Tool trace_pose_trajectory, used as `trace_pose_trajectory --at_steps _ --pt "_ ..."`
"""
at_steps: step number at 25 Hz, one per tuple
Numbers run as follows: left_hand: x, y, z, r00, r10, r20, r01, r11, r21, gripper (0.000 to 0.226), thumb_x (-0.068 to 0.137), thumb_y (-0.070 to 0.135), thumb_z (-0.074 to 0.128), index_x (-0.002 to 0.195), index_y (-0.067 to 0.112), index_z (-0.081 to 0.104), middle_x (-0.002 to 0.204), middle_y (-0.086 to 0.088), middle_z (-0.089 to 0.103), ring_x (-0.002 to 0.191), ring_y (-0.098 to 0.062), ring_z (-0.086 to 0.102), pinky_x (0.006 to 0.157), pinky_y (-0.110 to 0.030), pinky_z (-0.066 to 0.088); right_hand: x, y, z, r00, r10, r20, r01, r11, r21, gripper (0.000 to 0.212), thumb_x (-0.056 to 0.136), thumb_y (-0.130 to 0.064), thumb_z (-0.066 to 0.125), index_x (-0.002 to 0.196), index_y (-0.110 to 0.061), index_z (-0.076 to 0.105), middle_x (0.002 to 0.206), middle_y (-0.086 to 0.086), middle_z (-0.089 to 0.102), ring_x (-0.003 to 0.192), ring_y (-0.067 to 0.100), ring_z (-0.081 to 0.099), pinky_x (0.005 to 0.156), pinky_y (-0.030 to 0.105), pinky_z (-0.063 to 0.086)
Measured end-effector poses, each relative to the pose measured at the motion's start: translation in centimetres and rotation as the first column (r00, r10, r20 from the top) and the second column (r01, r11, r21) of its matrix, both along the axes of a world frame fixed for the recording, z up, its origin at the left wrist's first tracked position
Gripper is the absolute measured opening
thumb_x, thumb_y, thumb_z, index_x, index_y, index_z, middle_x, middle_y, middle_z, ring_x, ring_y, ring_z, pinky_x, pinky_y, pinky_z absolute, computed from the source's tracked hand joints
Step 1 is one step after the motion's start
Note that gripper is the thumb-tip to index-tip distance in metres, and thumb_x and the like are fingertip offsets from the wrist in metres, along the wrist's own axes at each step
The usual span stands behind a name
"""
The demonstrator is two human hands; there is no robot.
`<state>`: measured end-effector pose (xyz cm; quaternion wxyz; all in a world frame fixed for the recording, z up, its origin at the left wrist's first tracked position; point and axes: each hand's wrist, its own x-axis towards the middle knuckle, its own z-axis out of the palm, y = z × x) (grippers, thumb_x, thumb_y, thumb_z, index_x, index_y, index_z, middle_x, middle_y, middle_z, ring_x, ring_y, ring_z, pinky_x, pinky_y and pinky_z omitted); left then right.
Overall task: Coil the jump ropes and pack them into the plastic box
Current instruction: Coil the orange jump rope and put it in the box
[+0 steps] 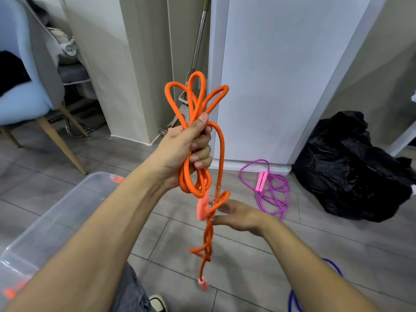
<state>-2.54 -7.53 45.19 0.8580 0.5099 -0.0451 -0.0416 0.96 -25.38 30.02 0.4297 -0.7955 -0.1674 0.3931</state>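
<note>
My left hand (189,152) is raised at centre and grips a bundle of orange jump rope (195,102) coils, with loops sticking up above the fist. The rope's tail hangs down with pale pink handles (202,208), blurred. My right hand (236,215) is lower, its fingers stretched out and touching the hanging tail by the metal springs. The clear plastic box (67,194) stands at lower left with something orange inside. A purple jump rope (273,194) with pink handles lies loose on the floor by the wall. A blue jump rope (293,298) lies at lower right, partly hidden by my forearm.
A black rubbish bag (351,167) slumps on the floor at right. A pale blue chair (24,102) with wooden legs stands at left. A mop (198,48) leans in the corner beside a white cabinet (281,75). Grey tile floor lies below my hands.
</note>
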Motion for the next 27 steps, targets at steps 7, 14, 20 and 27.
trace_pose_trajectory --at_steps 7,14,20,27 --pt "2.6 6.1 -1.3 0.826 0.558 -0.079 -0.562 0.825 -0.061 0.029 0.100 0.030 0.053 0.075 0.015 0.050 0.043 0.007 0.033 0.032 -0.006 0.029 0.037 -0.017 0.028 -2.0 0.0 2.1 0.904 -0.064 -0.423 0.185 0.950 0.250 0.036 0.105 -0.028 0.037 0.109 -0.004 0.063 0.053 0.003 0.035 0.041 0.020 0.044 0.060 0.034 0.052" --pt "3.5 10.6 -4.1 0.384 0.922 -0.053 -0.897 0.386 0.216 0.033 0.098 0.024 0.054 0.065 0.019 0.049 0.056 0.002 0.049 0.041 -0.008 0.040 0.043 -0.022 0.032 0.9 -6.3 7.3 0.894 -0.445 0.042 0.410 0.854 0.319 0.039 0.105 -0.031 0.046 0.089 -0.001 0.065 0.052 0.005 0.038 0.038 0.013 0.027 0.040 0.023 0.032" --pt "4.2 9.5 -5.7 0.654 0.749 -0.101 -0.668 0.635 0.388 0.029 0.096 0.024 0.059 0.068 0.017 0.053 0.038 0.008 0.041 0.030 -0.008 0.035 0.040 -0.019 0.032 1.6 -6.9 8.3 0.859 -0.511 0.029 0.452 0.784 0.426 0.025 0.101 -0.030 0.054 0.092 -0.009 0.064 0.059 0.004 0.023 0.044 0.012 0.016 0.044 0.024 0.009" --pt "3.2 5.4 -7.5 0.919 0.336 -0.208 -0.064 0.647 0.760 0.021 0.097 0.018 0.058 0.078 0.009 0.056 0.059 -0.005 0.043 0.047 -0.016 0.038 0.050 -0.027 0.036 1.5 -7.4 9.5 0.815 -0.420 0.399 0.311 0.898 0.312 0.013 0.098 -0.019 0.061 0.098 -0.014 0.074 0.066 0.001 0.063 0.049 0.019 0.043 0.049 0.028 0.037"
